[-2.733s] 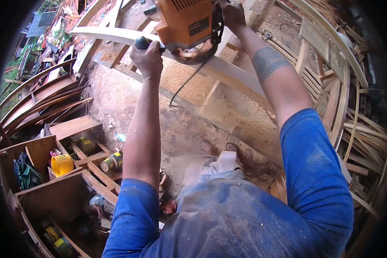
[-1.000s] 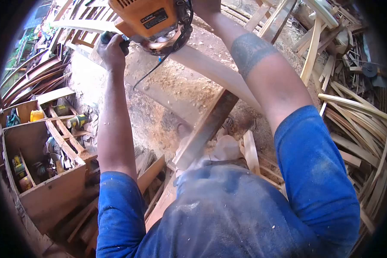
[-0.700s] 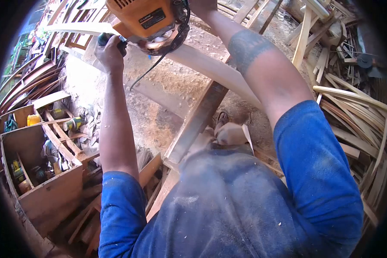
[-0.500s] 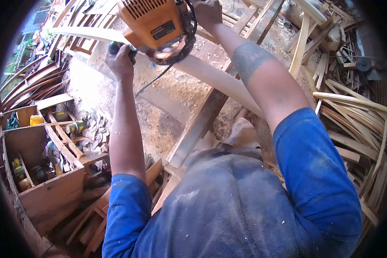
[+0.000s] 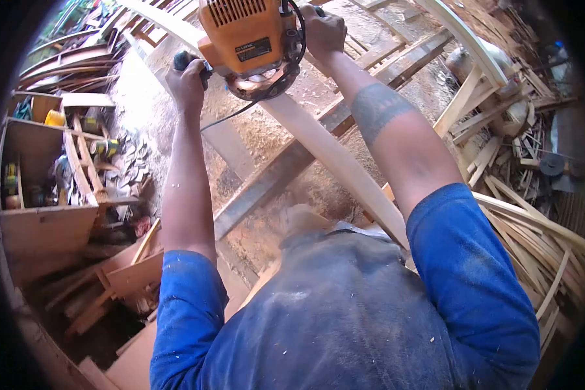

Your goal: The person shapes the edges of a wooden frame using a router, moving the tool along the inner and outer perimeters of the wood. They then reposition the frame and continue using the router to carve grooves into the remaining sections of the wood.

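Observation:
An orange power tool (image 5: 240,29) with a vented motor housing and a black cable rests over a long curved wooden board (image 5: 331,153). My left hand (image 5: 187,78) wraps round the tool's dark handle on its left side. On the other side my right hand (image 5: 324,32) is closed round the right handle, which is mostly hidden by the fingers. The board runs from the upper left, under the tool, down toward my right side. Beneath it crosses a wooden beam (image 5: 266,179). The tool's cutting part is hidden under its base.
At the left stands an open wooden box (image 5: 52,224) with cans and a yellow container (image 5: 54,117). Stacked wood strips (image 5: 533,240) lie at the right. Another curved board (image 5: 465,39) is at the upper right. Sawdust and shavings cover the ground.
The tool and both hands have shifted slightly right in view. The surroundings have turned in view, with the left box lower in frame edge and the crossing beam now at a flatter angle.

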A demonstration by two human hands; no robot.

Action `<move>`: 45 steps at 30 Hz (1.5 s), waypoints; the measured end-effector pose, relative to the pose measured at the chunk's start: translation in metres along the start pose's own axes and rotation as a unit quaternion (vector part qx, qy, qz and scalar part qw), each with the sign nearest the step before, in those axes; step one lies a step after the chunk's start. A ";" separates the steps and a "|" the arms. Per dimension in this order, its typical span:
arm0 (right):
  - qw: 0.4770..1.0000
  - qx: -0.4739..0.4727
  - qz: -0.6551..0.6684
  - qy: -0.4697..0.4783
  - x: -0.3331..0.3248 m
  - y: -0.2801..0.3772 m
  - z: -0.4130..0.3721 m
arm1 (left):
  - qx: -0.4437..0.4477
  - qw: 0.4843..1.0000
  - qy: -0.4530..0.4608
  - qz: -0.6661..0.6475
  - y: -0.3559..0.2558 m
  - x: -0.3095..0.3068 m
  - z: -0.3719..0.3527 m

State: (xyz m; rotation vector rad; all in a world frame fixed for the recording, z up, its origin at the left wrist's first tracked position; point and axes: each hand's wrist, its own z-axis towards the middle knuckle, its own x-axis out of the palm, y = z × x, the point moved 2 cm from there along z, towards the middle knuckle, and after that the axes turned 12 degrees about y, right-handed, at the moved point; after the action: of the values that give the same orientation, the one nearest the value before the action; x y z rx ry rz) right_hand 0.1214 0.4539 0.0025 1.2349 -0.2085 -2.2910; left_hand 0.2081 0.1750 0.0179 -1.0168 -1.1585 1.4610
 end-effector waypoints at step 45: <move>0.906 0.201 0.343 0.145 -0.193 -0.058 -0.144 | 0.009 0.985 -0.156 0.075 -0.064 0.154 -0.261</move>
State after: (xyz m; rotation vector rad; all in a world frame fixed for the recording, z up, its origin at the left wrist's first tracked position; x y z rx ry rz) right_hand 0.3030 0.6188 0.0402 1.3930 -0.8881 -1.4735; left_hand 0.4457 0.3747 0.0238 -0.8982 -1.3085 1.7946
